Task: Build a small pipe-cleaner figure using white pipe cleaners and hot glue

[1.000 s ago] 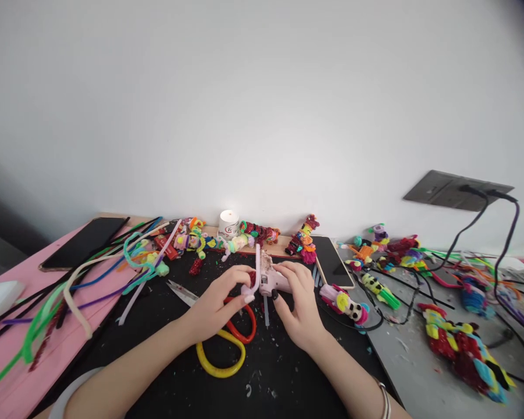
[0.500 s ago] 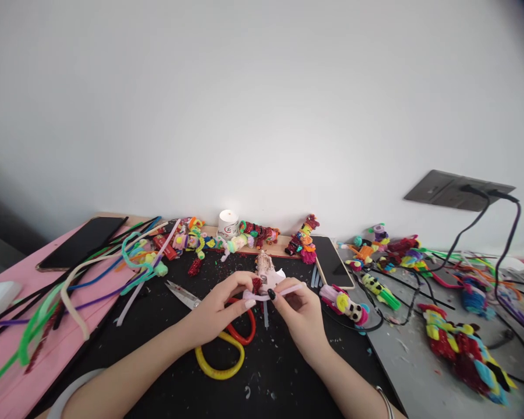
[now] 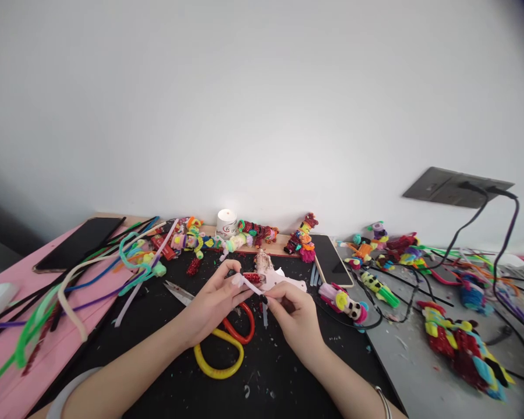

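Note:
Both my hands meet over the black mat (image 3: 166, 326), at its middle. My left hand (image 3: 209, 302) pinches one end of a pale pink pipe cleaner (image 3: 247, 284) with a small red fuzzy piece (image 3: 251, 277) beside its fingertips. My right hand (image 3: 294, 317) pinches the other end of the same pipe cleaner, fingers closed. A white glue gun (image 3: 273, 273) lies just behind the hands. Scissors with red and yellow handles (image 3: 220, 343) lie under my left hand.
Loose pipe cleaners (image 3: 82, 279) cover the pink board at left, with a dark phone (image 3: 81, 243) behind them. Finished pipe-cleaner figures (image 3: 303, 238) line the wall beside a white cup (image 3: 226, 222). A second phone (image 3: 332, 262), cables (image 3: 502, 233) and more figures (image 3: 463, 343) fill the right.
The pipe cleaner stood upright against the glue gun a second ago; both hands have drawn it down and toward me, and now it is stretched slanting between the fingertips.

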Demonstrator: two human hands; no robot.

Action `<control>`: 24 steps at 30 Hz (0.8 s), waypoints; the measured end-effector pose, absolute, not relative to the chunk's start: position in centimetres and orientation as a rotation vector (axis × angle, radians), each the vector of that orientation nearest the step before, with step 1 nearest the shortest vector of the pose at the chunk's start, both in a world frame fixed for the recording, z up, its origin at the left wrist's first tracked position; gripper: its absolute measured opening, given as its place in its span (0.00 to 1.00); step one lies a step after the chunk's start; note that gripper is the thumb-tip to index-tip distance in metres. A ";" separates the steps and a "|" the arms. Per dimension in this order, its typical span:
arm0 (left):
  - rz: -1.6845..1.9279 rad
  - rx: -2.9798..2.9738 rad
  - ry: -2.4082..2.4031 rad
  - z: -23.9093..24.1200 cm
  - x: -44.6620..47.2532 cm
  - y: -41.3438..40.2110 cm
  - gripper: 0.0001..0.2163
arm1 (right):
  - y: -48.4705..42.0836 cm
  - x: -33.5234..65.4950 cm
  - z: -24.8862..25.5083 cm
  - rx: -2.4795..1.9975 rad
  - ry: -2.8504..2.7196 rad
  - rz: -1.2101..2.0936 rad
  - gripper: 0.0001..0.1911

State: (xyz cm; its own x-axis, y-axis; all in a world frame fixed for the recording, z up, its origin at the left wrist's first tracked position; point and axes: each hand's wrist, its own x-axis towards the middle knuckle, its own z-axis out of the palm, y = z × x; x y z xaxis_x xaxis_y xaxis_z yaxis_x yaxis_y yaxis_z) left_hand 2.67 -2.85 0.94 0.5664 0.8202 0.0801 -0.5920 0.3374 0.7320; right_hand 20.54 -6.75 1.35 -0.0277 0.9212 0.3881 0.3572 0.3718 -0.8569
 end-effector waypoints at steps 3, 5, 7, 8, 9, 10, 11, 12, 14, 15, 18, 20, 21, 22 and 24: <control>0.930 0.751 0.308 0.9 2.7 -2.8 0.05 | -6.8 20.4 1.2 -1.155 -1.687 0.597 0.06; 0.923 0.726 0.304 1.0 2.7 -2.8 0.04 | -6.8 20.3 1.2 -1.139 -1.740 0.543 0.06; 0.923 0.703 0.299 1.0 2.8 -2.9 0.05 | -6.9 20.2 1.1 -1.122 -1.786 0.493 0.06; 0.921 0.690 0.298 1.0 2.8 -3.0 0.05 | -6.9 20.2 1.1 -1.112 -1.808 0.469 0.06; 0.919 0.679 0.297 1.0 2.9 -3.1 0.05 | -7.0 20.1 1.1 -1.099 -1.828 0.444 0.07; 0.916 0.668 0.299 1.1 2.9 -3.2 0.06 | -7.0 20.1 1.0 -1.083 -1.852 0.424 0.07; 0.912 0.659 0.302 1.1 3.0 -3.4 0.05 | -7.1 20.1 1.0 -1.068 -1.878 0.409 0.07; 0.909 0.651 0.305 1.2 3.0 -3.5 0.05 | -7.1 20.0 0.9 -1.058 -1.907 0.398 0.08; 0.904 0.644 0.315 1.3 3.1 -3.7 0.05 | -7.2 20.1 0.8 -1.047 -1.970 0.385 0.08; 0.901 0.646 0.324 1.3 3.2 -3.8 0.05 | -7.3 20.1 0.7 -1.044 -2.001 0.380 0.09; 0.894 0.669 0.362 1.4 3.4 -4.1 0.06 | -7.3 20.1 0.6 -1.041 -2.073 0.360 0.10; 0.896 0.689 0.387 1.4 3.5 -4.3 0.07 | -7.4 20.1 0.6 -1.040 -2.103 0.344 0.10; 0.899 0.700 0.396 1.4 3.6 -4.4 0.07 | -7.5 20.1 0.6 -1.035 -2.118 0.336 0.11; 0.904 0.712 0.401 1.4 3.7 -4.6 0.07 | -7.5 20.0 0.6 -1.025 -2.135 0.332 0.11; 0.907 0.746 0.406 1.3 3.8 -4.8 0.05 | -7.7 20.0 0.5 -1.028 -2.122 0.336 0.10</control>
State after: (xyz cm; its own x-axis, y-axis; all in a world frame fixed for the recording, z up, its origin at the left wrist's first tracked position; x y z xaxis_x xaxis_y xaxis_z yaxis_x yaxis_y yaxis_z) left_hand 3.84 -4.84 1.35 0.5666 0.8239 -0.0122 -0.5583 0.3947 0.7297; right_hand 19.97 -7.66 0.54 -0.4040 0.7605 0.5084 0.5660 0.6444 -0.5142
